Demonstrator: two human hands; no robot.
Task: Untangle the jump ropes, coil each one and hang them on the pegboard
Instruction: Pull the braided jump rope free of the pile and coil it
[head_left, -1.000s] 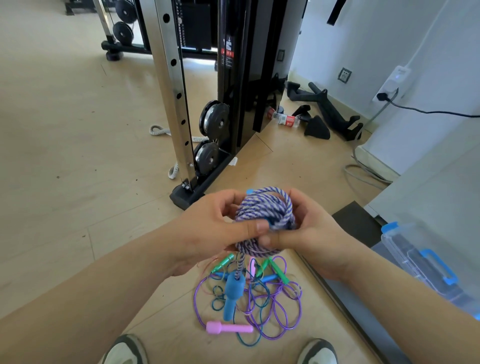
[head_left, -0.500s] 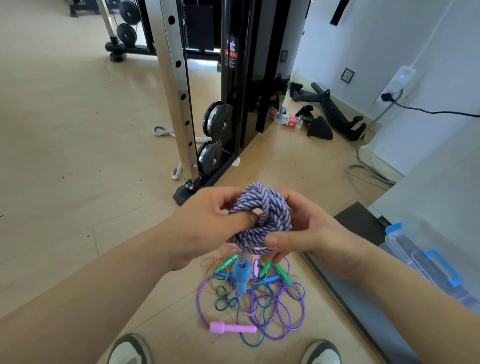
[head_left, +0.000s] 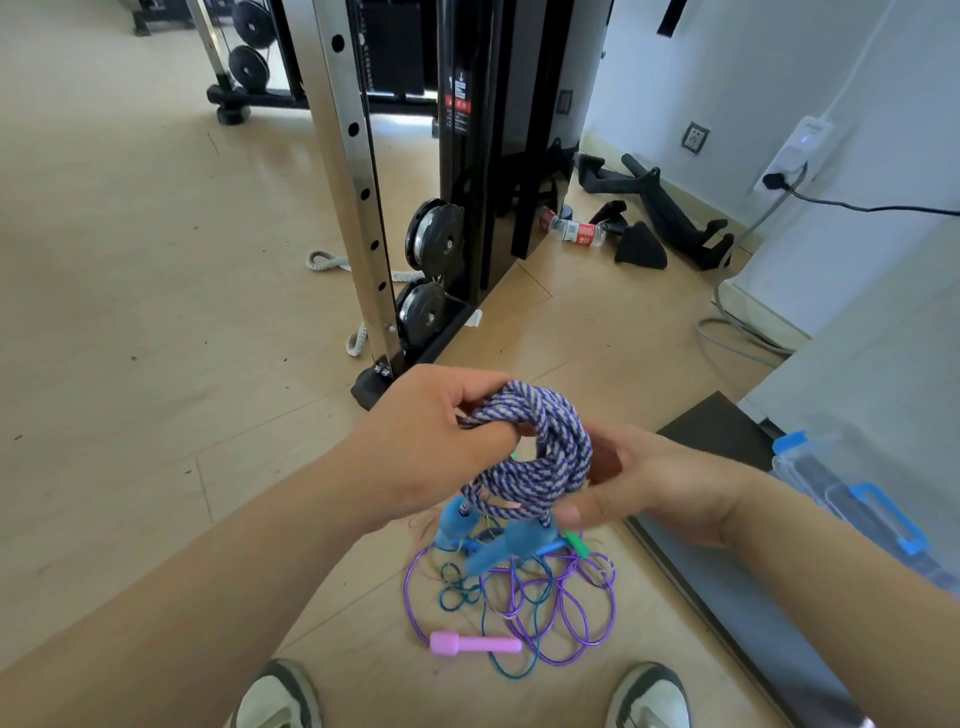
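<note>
A coiled purple-and-white braided jump rope is held at chest height above the floor. My left hand grips its left side, fingers hooked through the coil. My right hand cups the coil's right and lower side. Two blue handles dangle below the coil, blurred. On the floor between my shoes lies a tangle of thin purple and teal ropes with a pink handle and a green handle. No pegboard is in view.
A cable machine frame with weight plates stands just ahead. A clear plastic box with blue latches sits right, beside a dark mat. A water bottle and black attachments lie by the wall. My shoes flank the tangle.
The coil has been turned from upright to lying more flat. My left fingers have slid through its hole, my right hand has dropped underneath, and the blue handles swing.
</note>
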